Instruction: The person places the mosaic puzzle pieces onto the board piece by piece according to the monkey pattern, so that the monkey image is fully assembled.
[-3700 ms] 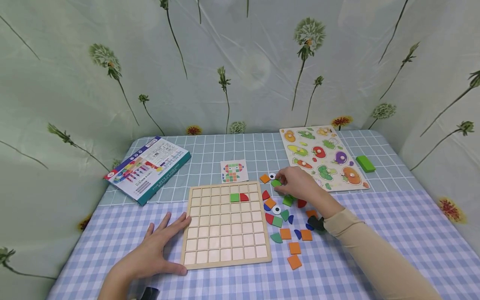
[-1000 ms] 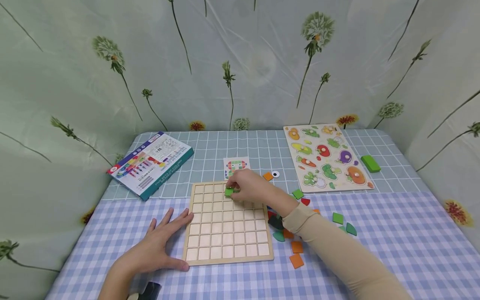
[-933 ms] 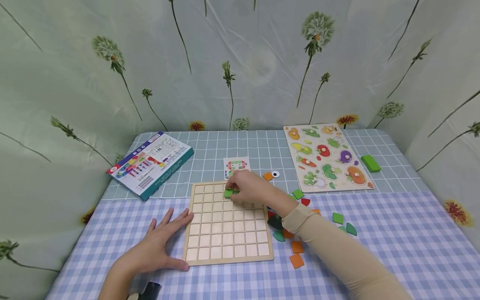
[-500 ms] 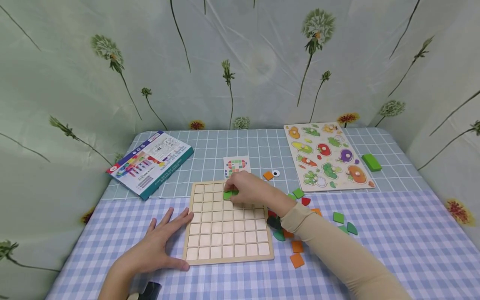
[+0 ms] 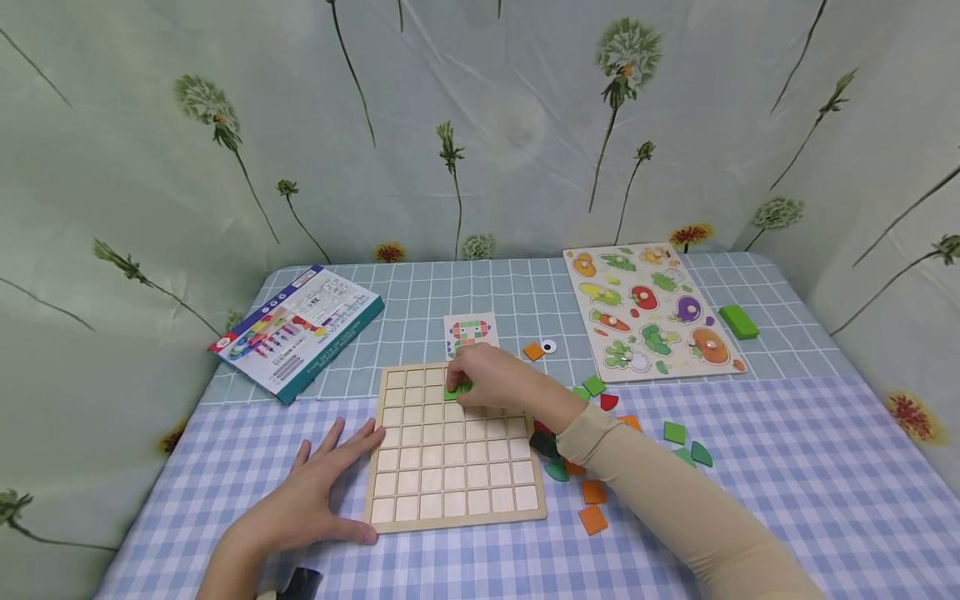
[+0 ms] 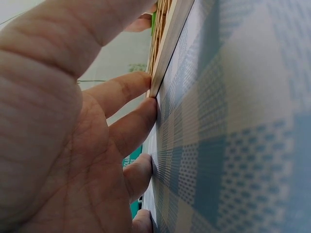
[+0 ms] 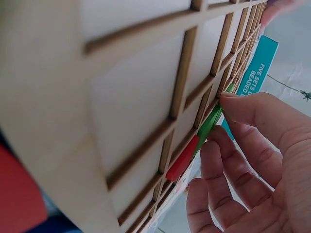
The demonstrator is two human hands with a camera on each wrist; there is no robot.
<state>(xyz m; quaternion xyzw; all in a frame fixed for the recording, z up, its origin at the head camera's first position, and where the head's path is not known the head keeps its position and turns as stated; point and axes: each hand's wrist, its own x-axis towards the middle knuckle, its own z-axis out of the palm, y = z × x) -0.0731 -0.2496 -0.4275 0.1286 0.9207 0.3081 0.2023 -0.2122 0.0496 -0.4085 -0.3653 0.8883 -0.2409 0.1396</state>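
Note:
My left hand point(image 5: 311, 500) is spread beside the wooden grid board point(image 5: 457, 524), with thumb and index fingertip at its left edge. In the left wrist view the fingertips point(image 6: 147, 80) meet the board's side and the checked cloth. Over the board's upper rows, my right hand point(image 5: 498, 379) pinches a green square tile point(image 5: 451, 394) between thumb and fingers, down at a grid cell. Next to it lies another green tile, mostly covered by the hand. A red quarter-round tile point(image 7: 182, 159) sits in the grid beyond that, visible in the right wrist view.
A picture card point(image 5: 470, 327) lies behind the board. Loose tiles, including an orange square point(image 5: 592, 520) and a green square point(image 5: 674, 432), are scattered on the right. A vegetable puzzle point(image 5: 652, 312), a green block point(image 5: 738, 322) and a box point(image 5: 296, 333) stand farther back.
My right hand has moved left from the loose tiles to the board, bringing a green square tile. Over the last second that tile has lowered slightly toward its cell. The left hand stays put.

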